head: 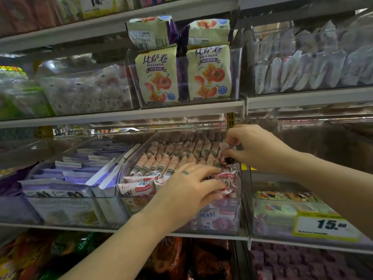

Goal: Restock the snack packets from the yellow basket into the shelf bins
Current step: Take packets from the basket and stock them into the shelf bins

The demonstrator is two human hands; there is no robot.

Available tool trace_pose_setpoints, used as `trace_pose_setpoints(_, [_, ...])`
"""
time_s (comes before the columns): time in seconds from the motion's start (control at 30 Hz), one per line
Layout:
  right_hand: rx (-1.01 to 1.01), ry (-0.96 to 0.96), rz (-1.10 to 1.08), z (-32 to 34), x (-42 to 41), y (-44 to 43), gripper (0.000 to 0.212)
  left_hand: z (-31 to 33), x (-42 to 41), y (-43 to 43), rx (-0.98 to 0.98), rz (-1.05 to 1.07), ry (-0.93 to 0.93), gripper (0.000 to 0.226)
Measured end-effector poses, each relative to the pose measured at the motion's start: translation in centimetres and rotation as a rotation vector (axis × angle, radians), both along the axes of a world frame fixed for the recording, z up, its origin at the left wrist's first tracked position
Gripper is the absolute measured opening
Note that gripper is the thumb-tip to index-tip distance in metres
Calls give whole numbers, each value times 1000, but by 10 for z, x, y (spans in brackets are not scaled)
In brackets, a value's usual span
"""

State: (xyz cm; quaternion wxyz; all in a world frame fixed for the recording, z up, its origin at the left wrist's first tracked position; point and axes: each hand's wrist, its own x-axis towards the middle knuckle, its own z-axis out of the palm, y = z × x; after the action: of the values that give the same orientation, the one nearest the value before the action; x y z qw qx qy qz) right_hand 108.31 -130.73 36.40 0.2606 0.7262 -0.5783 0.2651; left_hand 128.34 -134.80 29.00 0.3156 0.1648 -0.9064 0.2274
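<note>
Snack packets (171,158) in pink wrappers are filling a clear bin (245,188) on the middle shelf (201,236), standing in tight rows toward the back and lying loose at the front. A person's right hand (260,150) is reaching in over the bin's right wall, its thumb and curled fingertips pinching a loose packet (225,148) above the rows at the right side. The left hand (187,188) is lying across the front packets with its fingers nearly straight and spread, pressing on them, and the thumb is touching a crumpled wrapper near the right wall. Just left of the bin, purple packets (70,174) are sitting in a neighbouring bin. On the shelf above, tomato-printed bags (157,75) are standing upright. A yellow price tag (325,225) is hanging on the shelf section to the right, below the right forearm.
</note>
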Motion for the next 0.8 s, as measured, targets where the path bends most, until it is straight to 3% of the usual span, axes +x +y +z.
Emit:
trace_pose_setpoints(0.23, [-3,79,-44,-1,-1,-2,18,-7,9,8,-158,223,-225,51])
trace_pose_setpoints(0.37, [21,50,-30,0,-1,-3,20,-10,-8,15,-2,215,-246,61])
trace_pose_setpoints(0.47, [70,34,-6,1,-1,1,16,-11,-1,12,28,161,-185,63])
trace_pose_setpoints(0.57, [116,79,-2,4,1,7,15,-3,8,7,188,56,-97,50])
trace_pose_setpoints(0.7, [81,170,-51,4,11,3,13,7,4,5,215,-37,164,32])
trace_pose_setpoints(0.8, [129,234,-81,5,19,1,13,13,0,-1,278,29,318,27])
